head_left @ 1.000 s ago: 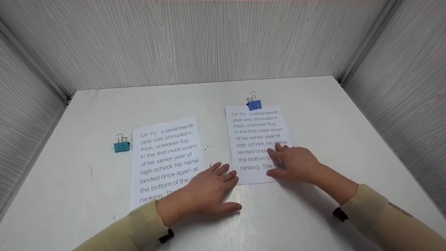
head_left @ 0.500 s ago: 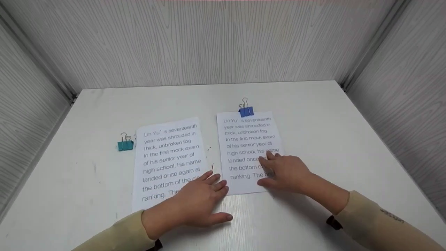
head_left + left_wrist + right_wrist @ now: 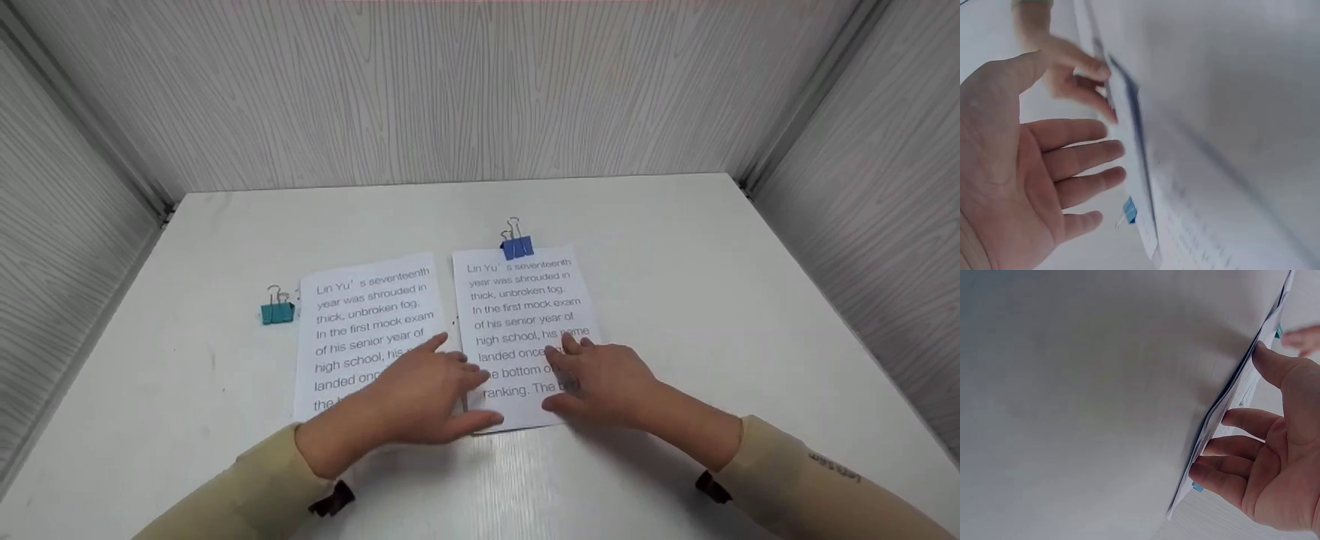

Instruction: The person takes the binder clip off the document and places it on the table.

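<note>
Two white printed paper stacks lie side by side. The right stack (image 3: 517,322) carries a blue binder clip (image 3: 517,247) on its top edge, with the clip's wire handles pointing up. My right hand (image 3: 604,382) rests its fingertips on that stack's lower right part; the right wrist view shows the thumb and fingers touching the paper. My left hand (image 3: 420,394), fingers stretched and spread, is over the lower right of the left stack (image 3: 360,300) and reaches the other stack's left edge. Nothing is held in it. It covers some of the print.
A teal binder clip (image 3: 277,311) lies left of the left stack, close to its edge. The white table (image 3: 675,247) is enclosed by wood-grain panels (image 3: 450,90) at the back and both sides. Small dark specks show between the stacks.
The right stack with its blue clip has slid left, nearer the left stack, together with my right hand. My left hand has shifted forward over the gap. The view has also moved slightly.
</note>
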A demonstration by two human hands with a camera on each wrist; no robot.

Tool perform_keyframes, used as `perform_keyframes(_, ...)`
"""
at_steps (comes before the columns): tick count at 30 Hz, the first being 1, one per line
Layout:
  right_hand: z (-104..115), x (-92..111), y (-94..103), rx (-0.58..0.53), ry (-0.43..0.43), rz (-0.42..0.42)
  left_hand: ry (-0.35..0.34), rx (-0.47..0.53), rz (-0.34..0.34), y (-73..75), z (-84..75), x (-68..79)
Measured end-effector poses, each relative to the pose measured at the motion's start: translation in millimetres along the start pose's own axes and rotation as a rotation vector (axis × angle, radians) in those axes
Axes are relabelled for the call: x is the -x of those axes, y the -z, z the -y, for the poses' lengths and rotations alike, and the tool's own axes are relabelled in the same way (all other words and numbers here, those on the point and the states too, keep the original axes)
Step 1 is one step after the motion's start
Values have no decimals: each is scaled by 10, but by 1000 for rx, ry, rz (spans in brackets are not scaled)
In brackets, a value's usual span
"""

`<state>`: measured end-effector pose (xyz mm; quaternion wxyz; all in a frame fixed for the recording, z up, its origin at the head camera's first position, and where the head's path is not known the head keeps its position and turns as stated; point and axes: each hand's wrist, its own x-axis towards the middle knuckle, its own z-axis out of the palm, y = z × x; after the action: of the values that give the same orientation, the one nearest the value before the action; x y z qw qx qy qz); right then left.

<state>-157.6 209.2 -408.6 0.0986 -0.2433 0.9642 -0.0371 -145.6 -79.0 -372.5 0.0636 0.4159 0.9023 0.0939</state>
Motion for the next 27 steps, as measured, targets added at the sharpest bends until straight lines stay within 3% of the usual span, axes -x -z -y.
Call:
perform_keyframes(3, -11, -4, -6, 7, 4, 5, 59, 43, -77, 137, 164, -183)
perform_keyframes(7, -22, -1, -11, 2, 0, 6, 190, 158, -192, 224, 449, -456)
perform_keyframes(10, -19, 0, -13, -6, -1, 5, 312, 364, -266, 193, 705, -670)
perform_keyframes(14, -12, 4, -3, -11, 12, 3, 421, 622, -323, 98, 1008, -891)
perform_keyframes(18, -12, 10, 10, -7, 24, -5, 473, 760, -353, 13, 1221, -1012)
perform_keyframes(22, -20, 17, 13, -7, 27, -8, 523, 832, -360, -73, 1364, -1070)
perform_keyframes(27, -24, 18, 23, -9, 19, -2, 557, 792, -325, -157, 1425, -1097)
